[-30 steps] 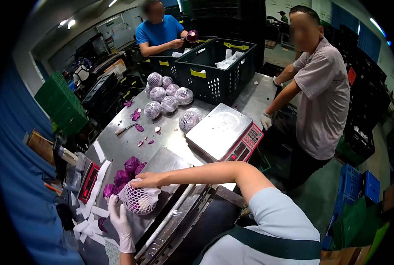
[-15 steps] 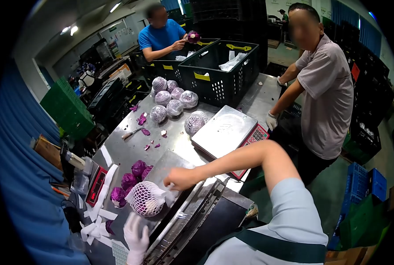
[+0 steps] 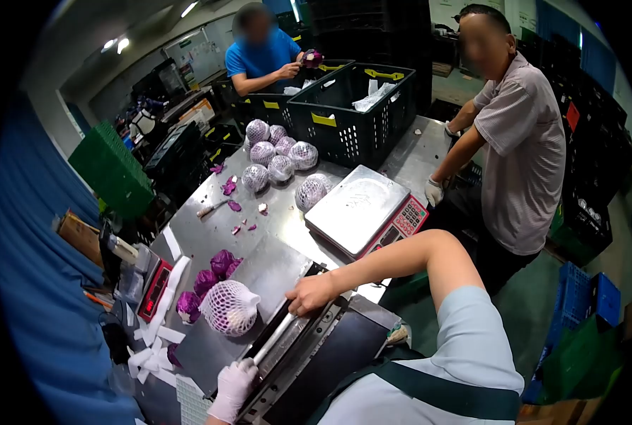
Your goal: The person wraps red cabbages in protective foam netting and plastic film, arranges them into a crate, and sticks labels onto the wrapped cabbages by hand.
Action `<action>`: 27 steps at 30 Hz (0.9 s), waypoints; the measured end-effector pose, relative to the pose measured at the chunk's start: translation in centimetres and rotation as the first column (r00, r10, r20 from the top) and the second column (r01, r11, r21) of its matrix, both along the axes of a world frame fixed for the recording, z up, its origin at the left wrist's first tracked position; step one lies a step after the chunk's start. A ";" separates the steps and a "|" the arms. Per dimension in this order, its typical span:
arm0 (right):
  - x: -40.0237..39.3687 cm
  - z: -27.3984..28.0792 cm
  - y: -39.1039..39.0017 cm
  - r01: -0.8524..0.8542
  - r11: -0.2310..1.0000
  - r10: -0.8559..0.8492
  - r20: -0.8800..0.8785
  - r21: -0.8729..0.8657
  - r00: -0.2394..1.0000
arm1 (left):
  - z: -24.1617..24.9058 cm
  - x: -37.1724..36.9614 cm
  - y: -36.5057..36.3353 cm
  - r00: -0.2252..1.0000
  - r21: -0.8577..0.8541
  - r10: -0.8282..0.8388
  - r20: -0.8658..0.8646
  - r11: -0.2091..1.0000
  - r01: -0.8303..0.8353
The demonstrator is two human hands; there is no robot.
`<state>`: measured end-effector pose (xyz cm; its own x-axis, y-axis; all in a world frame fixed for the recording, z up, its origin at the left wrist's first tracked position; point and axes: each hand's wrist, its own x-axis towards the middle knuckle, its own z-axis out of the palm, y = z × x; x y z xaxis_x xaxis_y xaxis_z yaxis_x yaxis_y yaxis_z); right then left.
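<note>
My gloved left hand [image 3: 234,389] is closed at the near end of the film wrapping machine [image 3: 330,322]. My bare right hand [image 3: 310,294] is closed at its far end, over the roller. Between them runs a pale, shiny strip that looks like the edge of the plastic film [image 3: 277,338]; my fingers hide exactly how they grip it. Just beyond, a purple cabbage in a white foam net [image 3: 229,309] rests on the machine's metal plate [image 3: 224,350], touched by neither hand. Several bare purple cabbages [image 3: 204,282] lie behind it.
A scale [image 3: 358,209] and several netted cabbages [image 3: 280,168] stand farther up the table. A knife [image 3: 213,208] lies among leaf scraps. Dark crates [image 3: 351,127] are at the back. One co-worker [image 3: 521,149] stands at right; another [image 3: 263,57] holds a cabbage behind the crates.
My right hand has left the netted cabbage's gathered end and moved down to the machine's roller. My left hand has moved right onto the near end of the roller and closed.
</note>
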<state>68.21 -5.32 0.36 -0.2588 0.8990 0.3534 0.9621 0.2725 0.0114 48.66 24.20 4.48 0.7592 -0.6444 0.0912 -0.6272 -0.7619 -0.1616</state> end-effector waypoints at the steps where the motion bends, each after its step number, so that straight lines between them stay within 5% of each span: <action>1: -0.4 0.0 -0.3 0.056 0.998 -0.056 -0.063 -0.014 0.996 | -0.2 -0.3 -0.1 0.993 -0.064 0.099 -0.070 0.993 -0.104; 3: -2.0 1.0 -1.5 0.272 0.947 -0.301 -0.183 -0.170 0.936 | 1.1 -1.5 -0.5 0.913 -0.399 0.209 -0.350 0.849 -0.346; 5: -5.0 3.2 -3.9 0.338 0.861 -0.478 -0.374 -0.381 0.795 | 2.4 -3.3 0.4 0.812 -0.515 0.090 -0.577 0.732 -0.447; 6: -6.6 4.6 -5.1 0.244 0.907 -0.412 -0.611 -0.342 0.676 | 4.4 -4.8 0.8 0.329 -0.275 0.035 -0.944 0.471 -0.838; 7: -7.6 5.2 -5.7 0.180 0.964 -0.266 -0.747 -0.196 0.610 | 5.7 -5.3 1.1 0.455 -0.480 -0.198 -0.868 0.566 -0.670; 8: -8.7 10.7 -6.6 0.097 0.904 -0.404 -0.758 -0.417 0.512 | 7.4 -5.8 1.0 0.556 -0.619 -0.320 -0.767 0.598 -0.509; 9: -9.6 14.2 -6.9 0.069 0.911 -0.404 -0.845 -0.407 0.349 | 9.3 -6.7 1.0 0.539 -0.657 -0.376 -0.754 0.461 -0.597; 10: -10.1 16.9 -7.3 0.138 0.961 -0.277 -0.863 -0.241 0.423 | 12.2 -7.4 1.3 0.635 -0.707 -0.315 -0.706 0.366 -0.605; 11: -10.2 18.9 -7.2 0.219 0.970 -0.177 -0.918 -0.102 0.355 | 14.1 -7.8 1.9 0.805 -0.814 -0.173 -0.568 0.263 -0.518; 12: -9.9 19.2 -6.9 0.269 0.963 -0.034 -0.988 0.009 0.153 | 15.0 -6.6 1.6 0.861 -0.869 -0.120 -0.494 0.098 -0.485; 13: -8.1 19.0 -5.5 0.261 0.940 0.153 -0.956 0.218 0.250 | 15.9 -5.4 1.4 0.910 -0.908 -0.049 -0.411 -0.059 -0.414; 14: -4.9 18.8 -3.7 0.269 0.924 0.141 -0.897 0.271 0.420 | 16.7 -4.2 1.2 0.944 -0.930 0.036 -0.327 -0.191 -0.315; 15: -3.2 19.0 -0.9 0.401 0.853 0.131 -0.882 0.333 0.453 | 14.9 -1.7 3.6 0.919 -0.933 0.158 -0.361 -0.075 -0.353; 16: -0.2 17.7 2.2 0.407 0.829 0.203 -0.885 0.383 0.419 | 13.5 1.5 4.1 0.932 -0.915 0.219 -0.287 0.226 -0.335; 17: 3.5 15.3 4.3 0.369 0.866 0.108 -0.847 0.337 0.521 | 11.7 4.9 5.5 0.952 -0.835 0.191 -0.240 0.460 -0.303; 18: 5.8 11.9 6.3 0.320 0.927 0.011 -0.868 0.195 0.497 | 10.3 7.0 5.4 0.928 -0.785 0.137 -0.347 0.499 -0.367; 19: 5.5 10.4 7.1 0.404 0.900 -0.351 -0.817 -0.161 0.457 | 7.6 8.3 6.3 0.872 -0.701 0.168 -0.460 0.533 -0.473; 21: 5.8 7.2 8.8 0.274 0.863 -0.503 -0.666 -0.424 0.552 | 3.2 9.6 6.4 0.709 -0.564 0.108 -0.697 0.529 -0.634; 22: 5.0 5.3 9.4 0.210 0.916 -0.399 -0.717 -0.342 0.571 | 3.4 9.3 3.5 0.764 -0.718 -0.112 -0.635 0.451 -0.530; 23: 4.6 4.0 9.8 0.145 0.956 -0.291 -0.759 -0.255 0.582 | -0.1 10.1 4.6 0.770 -0.661 0.002 -0.638 0.512 -0.549; 25: 4.2 3.3 10.4 0.290 0.892 -0.451 -0.714 -0.346 0.536 | 0.3 10.5 3.6 0.763 -0.650 0.059 -0.644 0.484 -0.586; 26: 4.3 2.9 10.6 0.295 0.896 -0.441 -0.742 -0.331 0.505 | -0.3 10.9 3.8 0.712 -0.656 0.007 -0.702 0.384 -0.650; 27: 4.5 2.8 10.8 0.302 0.900 -0.429 -0.767 -0.315 0.478 | -0.5 11.1 4.1 0.714 -0.622 0.109 -0.691 0.412 -0.665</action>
<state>72.76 5.44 3.14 0.4393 0.8912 0.1130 0.5516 -0.1683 -0.8169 59.81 28.30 3.94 0.9908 -0.1004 -0.0905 0.0240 -0.5286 0.8485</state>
